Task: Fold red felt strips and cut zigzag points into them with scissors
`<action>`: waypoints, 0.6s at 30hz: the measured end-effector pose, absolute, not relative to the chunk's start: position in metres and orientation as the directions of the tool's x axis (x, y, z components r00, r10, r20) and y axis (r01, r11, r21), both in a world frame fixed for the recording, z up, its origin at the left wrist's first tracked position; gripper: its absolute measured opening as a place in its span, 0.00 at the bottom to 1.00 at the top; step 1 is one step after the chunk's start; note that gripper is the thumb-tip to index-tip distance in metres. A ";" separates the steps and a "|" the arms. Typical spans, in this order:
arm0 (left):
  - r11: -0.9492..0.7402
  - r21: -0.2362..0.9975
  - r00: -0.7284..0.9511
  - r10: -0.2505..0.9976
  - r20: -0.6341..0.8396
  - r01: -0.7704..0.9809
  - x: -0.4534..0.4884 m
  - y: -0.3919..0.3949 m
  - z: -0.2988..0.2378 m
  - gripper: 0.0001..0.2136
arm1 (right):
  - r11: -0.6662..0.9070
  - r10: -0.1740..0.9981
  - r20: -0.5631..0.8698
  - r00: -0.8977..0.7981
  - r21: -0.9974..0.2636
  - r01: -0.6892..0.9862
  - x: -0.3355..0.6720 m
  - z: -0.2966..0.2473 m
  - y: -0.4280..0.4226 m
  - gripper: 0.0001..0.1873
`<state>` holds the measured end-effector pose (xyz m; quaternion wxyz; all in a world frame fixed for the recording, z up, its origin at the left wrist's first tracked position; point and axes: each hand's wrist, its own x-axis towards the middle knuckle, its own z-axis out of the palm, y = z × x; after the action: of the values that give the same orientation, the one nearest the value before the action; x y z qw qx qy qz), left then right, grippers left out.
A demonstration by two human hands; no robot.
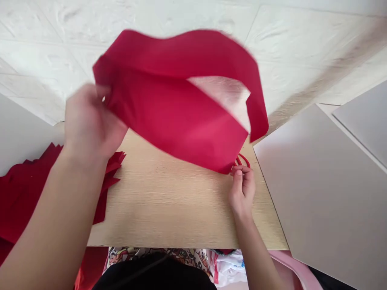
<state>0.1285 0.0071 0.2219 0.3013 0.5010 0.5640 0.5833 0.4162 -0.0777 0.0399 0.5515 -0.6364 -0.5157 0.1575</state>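
My left hand is closed on the left end of a large piece of thin red fabric. The piece hangs raised above the table, its upper edge curling over. A pale gap shows between its upper and lower parts on the right side. My right hand pinches at the lower right corner of the fabric, over the table's right part. Thin red cord loops stick out just above its fingers. Whether the cord is fixed to the fabric is hidden. Motion blurs the left hand and the fabric.
A stack of red fabric pieces lies at the left, partly behind my left forearm. The wooden table has a white panel on its right. A white brick-patterned wall rises behind. Below the front edge are patterned cloth and a white plastic bag.
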 end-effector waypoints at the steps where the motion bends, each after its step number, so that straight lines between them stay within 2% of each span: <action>1: -0.167 0.983 -0.320 0.929 0.184 0.081 0.115 0.002 0.202 0.11 | 0.147 0.855 0.363 0.372 -0.856 0.496 0.416 0.039 -0.077 0.17; 3: -0.085 0.995 -0.350 0.934 0.064 -0.047 0.094 -0.011 0.166 0.07 | 0.173 0.892 0.368 0.263 -0.814 0.555 0.417 0.039 -0.076 0.18; 7: -0.003 0.997 -0.531 0.847 -0.041 -0.082 0.071 -0.033 0.129 0.06 | 0.230 0.928 0.372 0.018 -0.612 0.756 0.412 0.040 -0.070 0.22; 10: 0.071 0.994 -0.583 0.805 -0.108 -0.087 0.063 -0.039 0.125 0.09 | 0.239 0.942 0.321 -0.092 -0.457 0.857 0.406 0.040 -0.067 0.27; 12: 0.146 0.987 -0.577 0.802 -0.154 -0.060 0.059 -0.039 0.126 0.17 | 0.253 0.945 0.297 -0.139 -0.393 0.884 0.402 0.039 -0.066 0.30; 14: 0.226 0.973 -0.569 0.806 -0.160 0.047 0.057 -0.039 0.126 0.33 | 0.278 0.942 0.285 -0.179 -0.359 0.891 0.400 0.039 -0.066 0.33; 16: 0.298 0.920 -0.554 0.825 -0.115 0.253 0.055 -0.038 0.126 0.45 | 0.284 0.940 0.285 -0.186 -0.354 0.891 0.400 0.039 -0.066 0.36; 18: 0.312 0.804 -0.490 0.871 -0.030 0.506 0.054 -0.038 0.124 0.45 | 0.267 0.943 0.289 -0.164 -0.363 0.893 0.400 0.038 -0.066 0.38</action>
<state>0.0535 -0.0381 0.1237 0.2390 0.4449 0.7738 0.3824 0.3995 -0.0662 0.0383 0.2327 -0.6031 -0.7610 0.0540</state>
